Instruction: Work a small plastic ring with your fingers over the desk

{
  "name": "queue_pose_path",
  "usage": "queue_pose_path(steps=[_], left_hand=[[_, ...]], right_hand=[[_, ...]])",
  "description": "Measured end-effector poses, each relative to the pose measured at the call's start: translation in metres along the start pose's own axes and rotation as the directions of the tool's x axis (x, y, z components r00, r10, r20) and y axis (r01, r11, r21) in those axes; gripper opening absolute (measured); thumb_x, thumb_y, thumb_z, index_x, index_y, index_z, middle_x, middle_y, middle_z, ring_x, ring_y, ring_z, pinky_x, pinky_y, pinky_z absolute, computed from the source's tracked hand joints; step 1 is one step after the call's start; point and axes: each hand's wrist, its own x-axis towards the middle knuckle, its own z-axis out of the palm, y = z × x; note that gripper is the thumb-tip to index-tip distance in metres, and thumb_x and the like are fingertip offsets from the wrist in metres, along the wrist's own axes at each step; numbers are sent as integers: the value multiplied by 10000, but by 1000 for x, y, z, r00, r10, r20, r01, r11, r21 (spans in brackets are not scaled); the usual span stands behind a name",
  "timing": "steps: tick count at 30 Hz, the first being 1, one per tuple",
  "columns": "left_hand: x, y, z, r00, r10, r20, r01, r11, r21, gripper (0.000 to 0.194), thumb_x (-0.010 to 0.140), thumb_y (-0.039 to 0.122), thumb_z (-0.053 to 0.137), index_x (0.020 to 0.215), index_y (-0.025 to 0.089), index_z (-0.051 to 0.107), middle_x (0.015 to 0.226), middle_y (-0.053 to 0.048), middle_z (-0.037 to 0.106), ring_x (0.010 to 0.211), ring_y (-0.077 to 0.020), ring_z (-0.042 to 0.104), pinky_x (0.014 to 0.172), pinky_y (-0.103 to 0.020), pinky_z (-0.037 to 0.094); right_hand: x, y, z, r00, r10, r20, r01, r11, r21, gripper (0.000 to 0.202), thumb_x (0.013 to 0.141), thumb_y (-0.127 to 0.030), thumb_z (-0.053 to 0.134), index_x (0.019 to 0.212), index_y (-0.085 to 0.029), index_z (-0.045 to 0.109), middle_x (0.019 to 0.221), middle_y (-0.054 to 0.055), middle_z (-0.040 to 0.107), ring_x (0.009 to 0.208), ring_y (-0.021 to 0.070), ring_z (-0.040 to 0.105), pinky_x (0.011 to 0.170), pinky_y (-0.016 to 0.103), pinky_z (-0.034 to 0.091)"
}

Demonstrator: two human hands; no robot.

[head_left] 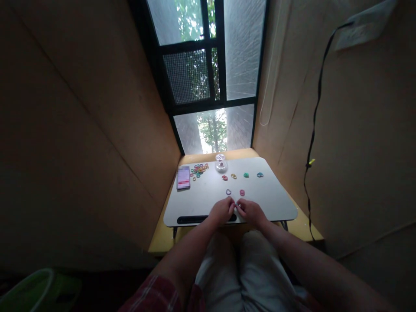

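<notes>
My left hand (pixel 223 210) and my right hand (pixel 251 211) meet above the front of the white lap table (pixel 195 203). Fingers of both are pinched together on a small bluish hair tie (pixel 236 204), mostly hidden by the fingertips. Just beyond them lie a purple hair tie (pixel 228 192) and a pink pair (pixel 242 192). Farther back, a row of small groups runs across: red (pixel 224 177), yellow (pixel 233 176), green (pixel 246 175) and blue (pixel 260 175). A mixed pile of coloured hair ties (pixel 199 170) is spread at the back left.
A clear round container (pixel 221 164) stands at the table's back edge. At the left lies a phone (pixel 183 178) with its screen lit. A black slot (pixel 191 219) runs along the front edge. Walls flank both sides, and a black cable (pixel 313 130) hangs at the right.
</notes>
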Motion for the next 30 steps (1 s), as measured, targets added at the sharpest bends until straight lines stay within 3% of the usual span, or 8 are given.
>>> queue_pose_path(steps=[30], left_hand=[[3,1,7,995,-67,-70,67,998,-3,218,934,341,442,958,218,620,850,-38,700,775,-191,635,674,-279,425]], right_hand=[[2,4,2,999,22,-40,-17,994,106,183,891,-333,511,842,-221,647,686,4,667,622,149,574,581,250,298]])
